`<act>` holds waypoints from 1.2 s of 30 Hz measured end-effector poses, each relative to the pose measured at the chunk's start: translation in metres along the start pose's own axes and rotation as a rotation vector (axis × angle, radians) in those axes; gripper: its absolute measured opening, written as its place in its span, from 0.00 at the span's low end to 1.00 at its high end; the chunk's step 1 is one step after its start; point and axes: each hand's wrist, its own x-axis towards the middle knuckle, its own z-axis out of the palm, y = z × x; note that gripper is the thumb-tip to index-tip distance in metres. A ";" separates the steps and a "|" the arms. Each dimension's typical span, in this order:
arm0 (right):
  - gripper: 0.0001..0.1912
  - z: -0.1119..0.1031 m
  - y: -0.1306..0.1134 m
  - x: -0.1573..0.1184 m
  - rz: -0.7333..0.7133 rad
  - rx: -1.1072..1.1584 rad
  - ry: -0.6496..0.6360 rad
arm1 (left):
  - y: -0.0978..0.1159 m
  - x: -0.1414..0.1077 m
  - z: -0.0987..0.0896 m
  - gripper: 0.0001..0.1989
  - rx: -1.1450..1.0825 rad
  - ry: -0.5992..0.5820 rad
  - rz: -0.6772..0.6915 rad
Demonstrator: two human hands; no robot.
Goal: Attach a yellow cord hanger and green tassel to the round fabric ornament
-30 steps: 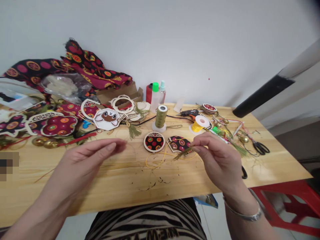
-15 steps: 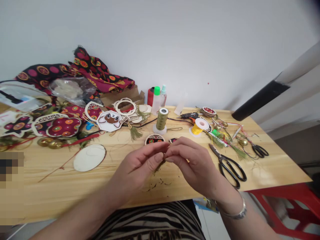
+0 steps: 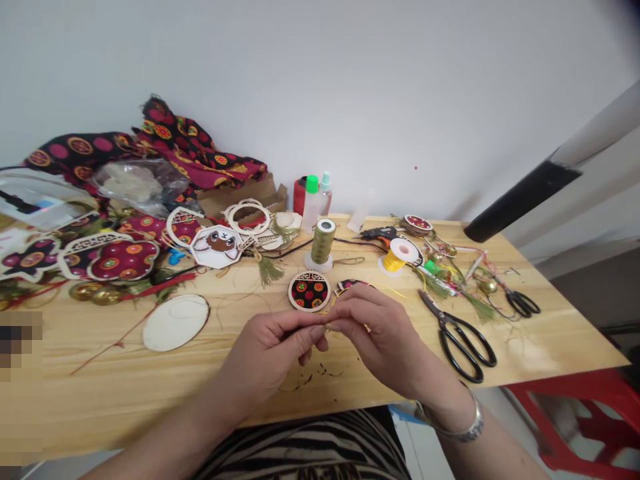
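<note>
Tips of both hands meet over the near middle of the bench (image 3: pixel 115 397); whatever is pinched there is too small and too hidden to tell. Left hand (image 3: pixel 267 353): thumb closed down along the forefinger, other fingers curled beneath. Right hand (image 3: pixel 383 340): thumb and forefinger drawn to a narrow pinch against the left's tips, the rest folded. Cannot tell which, if either, grips anything. Round ornament (image 3: pixel 309 291) lies flat just beyond the fingertips; a patterned piece (image 3: pixel 353 285) sits partly behind the right hand, yellow cord (image 3: pixel 397 291) trailing out beside it. Handling, as judged: fine fingertip work, so both pinches want to be small and light, one steadying while the other moves, wrists low and quiet. Loose cord so near could snag on a knuckle; better kept outside the fingers. Farther out: green thread spool (image 3: pixel 323 245) upright behind the ornament, yellow spool (image 3: pixel 393 260) to its right, large scissors (image 3: pixel 463 337) lying beyond the right hand, white oval disc (image 3: pixel 176 323) off to the left. Dark scraps (image 3: pixel 320 376) scattered just this side of the hands.
</note>
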 end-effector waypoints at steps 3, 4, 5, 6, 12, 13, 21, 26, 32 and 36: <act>0.07 0.001 0.002 0.000 0.018 0.014 0.006 | -0.002 -0.001 -0.002 0.08 0.052 0.016 0.025; 0.07 0.002 0.003 0.000 0.023 0.019 0.009 | -0.003 -0.001 -0.002 0.08 0.077 0.024 0.050; 0.07 0.002 0.003 0.000 0.028 0.023 0.008 | -0.004 -0.001 -0.003 0.08 0.103 0.033 0.084; 0.07 0.002 0.003 0.000 0.035 0.027 0.005 | -0.004 -0.001 -0.003 0.08 0.126 0.041 0.124; 0.07 0.005 0.005 0.001 0.065 0.045 -0.011 | -0.007 0.003 0.000 0.09 0.180 0.094 0.241; 0.07 0.005 0.005 0.001 0.072 0.049 -0.012 | -0.007 0.003 0.000 0.09 0.185 0.102 0.245; 0.07 0.007 0.007 0.000 0.120 0.092 -0.018 | -0.012 0.001 -0.001 0.06 0.089 0.057 0.169; 0.07 0.010 0.008 0.001 0.131 0.121 -0.026 | -0.019 0.007 -0.001 0.11 -0.278 -0.074 -0.193; 0.07 0.011 0.010 0.000 0.088 0.138 -0.024 | -0.019 0.010 -0.002 0.11 -0.499 -0.183 -0.325; 0.07 0.009 0.009 -0.001 0.069 0.131 -0.037 | -0.019 0.010 -0.003 0.11 -0.551 -0.225 -0.353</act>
